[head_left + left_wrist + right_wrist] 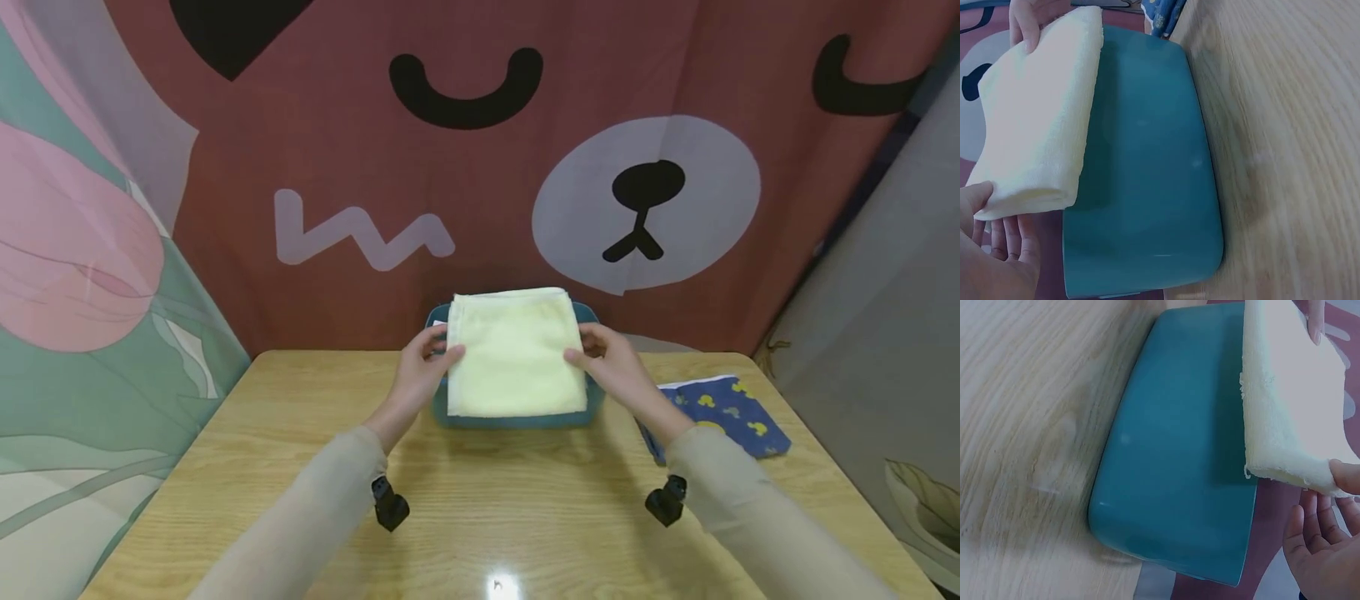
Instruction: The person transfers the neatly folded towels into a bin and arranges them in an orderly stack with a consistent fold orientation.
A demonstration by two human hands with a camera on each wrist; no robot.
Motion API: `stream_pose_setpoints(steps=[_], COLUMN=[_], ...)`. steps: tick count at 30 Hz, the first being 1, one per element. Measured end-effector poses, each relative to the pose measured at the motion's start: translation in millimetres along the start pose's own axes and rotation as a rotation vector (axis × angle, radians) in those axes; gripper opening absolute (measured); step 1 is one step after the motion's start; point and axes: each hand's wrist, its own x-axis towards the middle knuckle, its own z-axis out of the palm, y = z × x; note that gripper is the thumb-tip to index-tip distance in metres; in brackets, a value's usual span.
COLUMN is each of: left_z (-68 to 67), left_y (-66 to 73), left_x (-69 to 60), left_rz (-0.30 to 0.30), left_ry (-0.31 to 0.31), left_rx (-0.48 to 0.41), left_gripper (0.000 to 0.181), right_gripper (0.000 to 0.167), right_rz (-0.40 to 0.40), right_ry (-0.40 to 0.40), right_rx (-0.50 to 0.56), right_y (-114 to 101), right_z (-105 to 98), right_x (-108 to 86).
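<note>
A pale yellow towel point(517, 354), folded into a square, is held up over a teal bin point(517, 422) on the table. My left hand point(422, 367) pinches its left edge, thumb on top and fingers beneath. On the opposite edge my right hand point(617, 367) pinches it the same way. The left wrist view shows the folded towel point(1041, 119) above the rim, with the smooth bin wall point(1141, 162) under it. In the right wrist view the towel point(1294, 394) also sits above the bin point(1172, 437). What lies inside the bin is mostly hidden by the towel.
A blue cloth with yellow prints point(723, 417) lies on the table's right side, partly behind my right forearm. The wooden table point(517, 500) ends at a brown curtain point(360, 308) with a bear face, close behind the bin.
</note>
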Motion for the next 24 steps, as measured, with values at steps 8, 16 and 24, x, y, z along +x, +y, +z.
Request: stream_pose_setpoints(steps=[8, 16, 24], left_z=[4.0, 10.0, 5.3], left_y=[4.8, 3.8, 1.4], left_x=[14.9, 29.3, 31.4], left_rz=[0.016, 0.066, 0.053], left_ry=[0.006, -0.008, 0.036], left_rx=[0.035, 0.077, 0.049], left_gripper=[0.044, 0.042, 0.043], right_gripper=[0.038, 0.043, 0.043], right_rz=[-0.007, 0.078, 0.071], right_ry=[0.034, 0.028, 0.042], right_rx=[0.039, 0.069, 0.081], right_y=[3.5, 15.3, 10.3], right_z=[-0.5, 2.5, 5.6], right_x=[13.2, 25.4, 36.4])
